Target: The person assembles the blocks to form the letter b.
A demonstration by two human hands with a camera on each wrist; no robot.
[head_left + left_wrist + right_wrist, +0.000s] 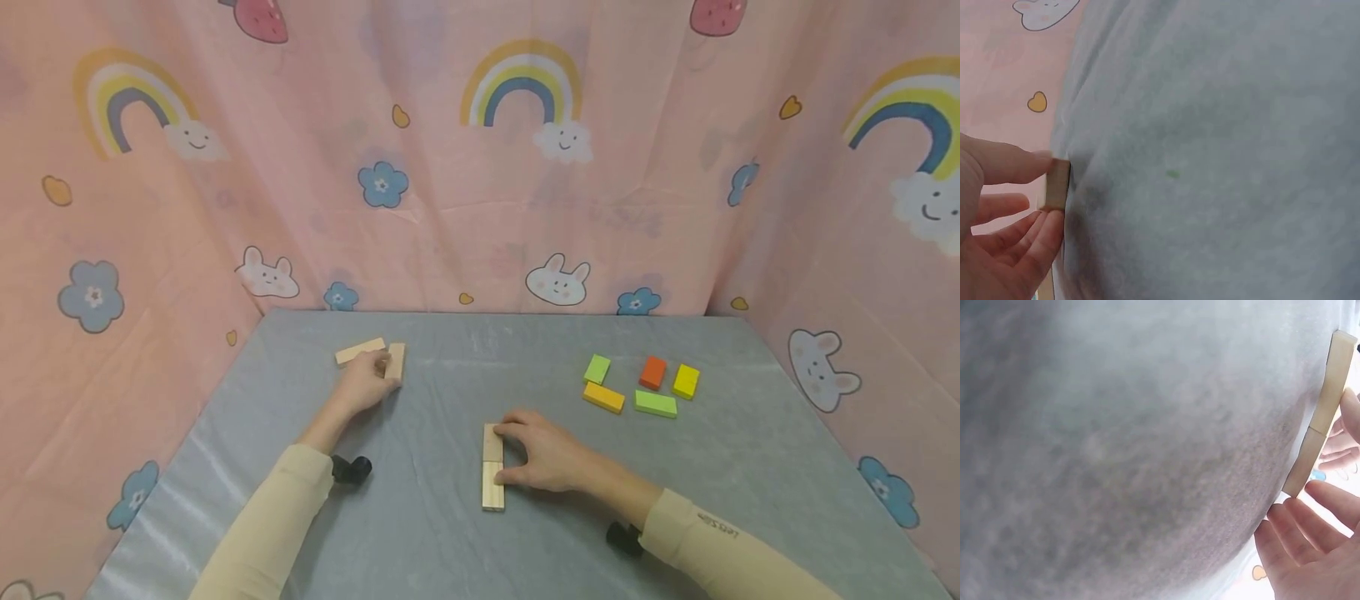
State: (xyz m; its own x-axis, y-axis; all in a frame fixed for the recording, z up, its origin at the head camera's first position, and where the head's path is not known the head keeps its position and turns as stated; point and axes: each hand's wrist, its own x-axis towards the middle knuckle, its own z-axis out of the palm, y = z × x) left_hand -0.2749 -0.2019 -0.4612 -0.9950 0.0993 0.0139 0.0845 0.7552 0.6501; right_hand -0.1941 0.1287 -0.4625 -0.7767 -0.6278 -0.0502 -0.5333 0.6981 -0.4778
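My left hand (363, 383) pinches a plain wooden block (396, 364) at the left back of the table. In the left wrist view, the thumb is at one end of this block (1055, 184) and fingertips at the other. Another plain wooden block (361, 351) lies slanted just behind that hand. Front and centre, two plain wooden blocks lie end to end in a line, a far block (492, 443) and a near block (492, 492). My right hand (551, 452) touches them from the right, fingertips by the far block's end and thumb against the near block's side.
Several coloured blocks lie at the right back: a green block (597, 369), an orange block (603, 397), a red block (652, 373), a yellow block (686, 382) and another green block (656, 404). A grey cloth (420, 533) covers the table; pink curtains (450, 225) surround it.
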